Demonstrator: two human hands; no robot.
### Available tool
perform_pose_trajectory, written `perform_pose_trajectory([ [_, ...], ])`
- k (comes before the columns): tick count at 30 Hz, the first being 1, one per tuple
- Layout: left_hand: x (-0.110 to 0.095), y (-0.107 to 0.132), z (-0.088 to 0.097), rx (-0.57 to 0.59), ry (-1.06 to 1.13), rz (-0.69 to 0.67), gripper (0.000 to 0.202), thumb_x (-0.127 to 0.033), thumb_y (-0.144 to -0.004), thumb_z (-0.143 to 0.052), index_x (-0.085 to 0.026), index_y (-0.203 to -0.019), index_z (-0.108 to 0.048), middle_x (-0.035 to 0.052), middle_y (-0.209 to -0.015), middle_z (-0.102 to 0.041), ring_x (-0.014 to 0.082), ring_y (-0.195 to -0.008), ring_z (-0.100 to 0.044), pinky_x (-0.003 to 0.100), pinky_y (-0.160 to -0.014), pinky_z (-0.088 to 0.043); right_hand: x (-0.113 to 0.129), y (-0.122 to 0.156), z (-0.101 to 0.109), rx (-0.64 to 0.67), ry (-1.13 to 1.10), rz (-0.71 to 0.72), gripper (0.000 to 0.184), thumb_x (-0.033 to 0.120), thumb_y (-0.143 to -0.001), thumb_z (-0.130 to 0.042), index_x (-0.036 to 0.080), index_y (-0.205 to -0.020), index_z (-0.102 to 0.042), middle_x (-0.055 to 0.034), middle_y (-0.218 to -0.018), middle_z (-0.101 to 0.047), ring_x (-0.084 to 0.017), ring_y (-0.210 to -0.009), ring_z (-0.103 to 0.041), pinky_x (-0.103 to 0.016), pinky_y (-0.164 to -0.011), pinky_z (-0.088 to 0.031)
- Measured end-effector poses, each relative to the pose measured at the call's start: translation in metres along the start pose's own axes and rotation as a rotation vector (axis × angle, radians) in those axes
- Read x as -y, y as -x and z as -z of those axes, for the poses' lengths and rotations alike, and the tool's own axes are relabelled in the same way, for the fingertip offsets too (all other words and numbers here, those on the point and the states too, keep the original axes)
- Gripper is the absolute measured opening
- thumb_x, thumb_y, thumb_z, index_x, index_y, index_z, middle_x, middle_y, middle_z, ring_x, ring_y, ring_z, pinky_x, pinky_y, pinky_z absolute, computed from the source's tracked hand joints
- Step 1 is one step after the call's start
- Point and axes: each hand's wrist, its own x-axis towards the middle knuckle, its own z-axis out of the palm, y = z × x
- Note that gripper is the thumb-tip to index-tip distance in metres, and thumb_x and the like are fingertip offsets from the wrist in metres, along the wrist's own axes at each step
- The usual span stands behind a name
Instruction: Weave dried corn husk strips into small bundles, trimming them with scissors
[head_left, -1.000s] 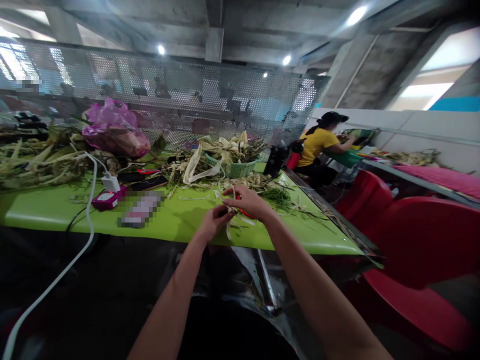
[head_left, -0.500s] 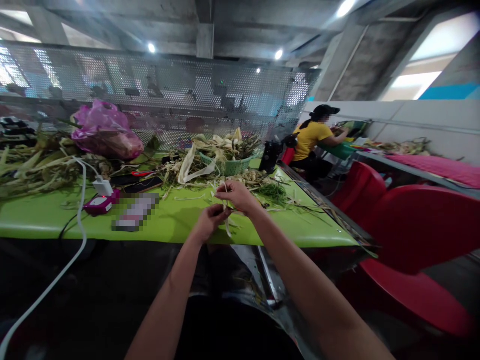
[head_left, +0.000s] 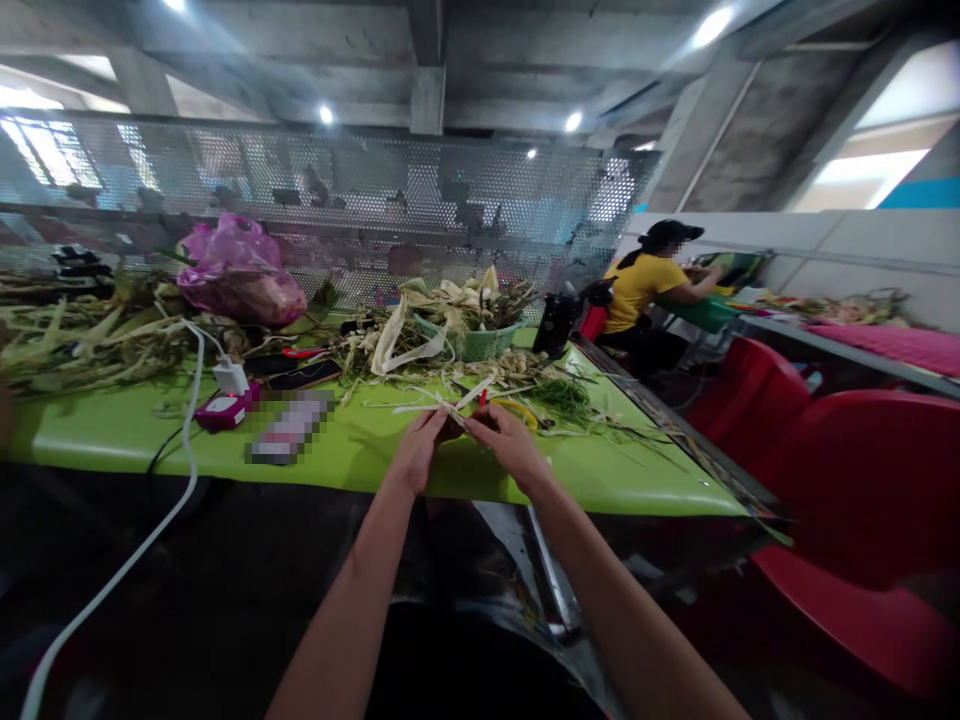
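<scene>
Pale strips of what looks like dried corn husk [head_left: 472, 394] cross one another between my two hands, just above the front of the green-covered table. My left hand [head_left: 423, 440] pinches the strips from the left side. From the right, my right hand [head_left: 505, 436] grips them with thumb and fingers together. Right behind the hands lie a red-tipped tool [head_left: 483, 398] and a yellow curved handle [head_left: 521, 408], partly hidden. A green basket [head_left: 487, 345] heaped with dried husks [head_left: 450, 300] stands farther back.
A pink plastic bag [head_left: 240, 275] and piled husks [head_left: 67, 340] occupy the left. Nearer are a magenta power block [head_left: 223, 408] with a white cable [head_left: 191, 440] and a phone [head_left: 291, 428]. Green shreds [head_left: 564, 398] lie right. Red chairs [head_left: 862, 480] and a person in yellow [head_left: 637, 290] are beyond.
My hands have come level side by side, where the right was above the left. The strips now spread crosswise instead of hanging down. The view has shifted slightly.
</scene>
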Motion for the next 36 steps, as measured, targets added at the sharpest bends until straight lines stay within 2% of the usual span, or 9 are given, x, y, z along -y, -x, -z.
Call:
perform_pose_trajectory([
  [5, -0.003, 0.003, -0.001, 0.040, -0.056, -0.010, 0.030, -0.033, -0.067, -0.075, -0.016, -0.091, -0.069, 0.0023, -0.085, -0.068, 0.0123, -0.077, -0.059, 0.026, -0.079, -0.044, -0.002, -0.003, -0.005, 0.049, -0.114, -0.016, 0.032, 0.048, -0.071, -0.066, 0.017, -0.073, -0.059, 0.0023, -0.063, -0.055, -0.012, -0.058, -0.046, -0.025, -0.054, -0.034],
  [9, -0.004, 0.003, -0.001, 0.044, -0.130, 0.018, 0.030, -0.032, -0.064, -0.077, -0.014, -0.087, -0.069, 0.0000, -0.074, -0.064, 0.0095, -0.069, -0.056, 0.022, -0.069, -0.042, 0.002, -0.003, -0.001, 0.062, -0.132, -0.018, 0.030, 0.046, -0.070, -0.067, 0.017, -0.071, -0.058, 0.0033, -0.060, -0.051, -0.011, -0.055, -0.042, -0.024, -0.052, -0.032],
  [16, -0.005, 0.002, 0.000, -0.041, -0.099, -0.001, 0.032, -0.036, -0.060, -0.079, -0.014, -0.080, -0.069, -0.0010, -0.069, -0.060, 0.0070, -0.061, -0.051, 0.020, -0.063, -0.041, -0.006, -0.004, 0.006, 0.056, -0.036, 0.005, 0.028, 0.044, -0.070, -0.067, 0.020, -0.064, -0.055, 0.0035, -0.054, -0.046, -0.013, -0.051, -0.040, -0.026, -0.049, -0.029],
  [22, -0.006, 0.002, 0.001, -0.059, -0.053, -0.036, 0.032, -0.037, -0.060, -0.079, -0.014, -0.078, -0.068, 0.0008, -0.075, -0.062, 0.0082, -0.067, -0.053, 0.021, -0.065, -0.042, -0.009, -0.004, 0.012, 0.052, 0.007, 0.018, 0.029, 0.045, -0.070, -0.068, 0.020, -0.064, -0.056, 0.0025, -0.054, -0.049, -0.013, -0.051, -0.042, -0.026, -0.050, -0.031],
  [25, -0.006, 0.003, 0.000, -0.041, -0.107, -0.034, 0.031, -0.039, -0.061, -0.077, -0.015, -0.078, -0.068, 0.0012, -0.076, -0.064, 0.0101, -0.069, -0.055, 0.023, -0.067, -0.043, -0.002, -0.006, 0.013, 0.049, -0.028, 0.034, 0.027, 0.045, -0.073, -0.065, 0.017, -0.076, -0.063, -0.0004, -0.067, -0.060, -0.014, -0.060, -0.049, -0.026, -0.057, -0.037],
  [28, -0.006, 0.005, -0.001, 0.009, -0.173, -0.002, 0.031, -0.042, -0.064, -0.074, -0.016, -0.080, -0.068, 0.0008, -0.074, -0.065, 0.0112, -0.069, -0.056, 0.025, -0.070, -0.043, 0.006, -0.010, 0.012, 0.048, -0.129, 0.032, 0.031, 0.045, -0.077, -0.060, 0.016, -0.085, -0.065, -0.0014, -0.076, -0.063, -0.014, -0.067, -0.053, -0.026, -0.062, -0.040],
  [36, -0.007, 0.008, -0.004, 0.054, -0.225, 0.032, 0.036, -0.049, -0.070, -0.067, -0.015, -0.082, -0.067, 0.0018, -0.073, -0.064, 0.0124, -0.067, -0.054, 0.026, -0.068, -0.042, 0.002, -0.024, 0.000, -0.059, -0.275, -0.051, 0.034, 0.048, -0.069, -0.065, 0.015, -0.075, -0.063, -0.0006, -0.069, -0.060, -0.014, -0.063, -0.051, -0.026, -0.061, -0.041],
])
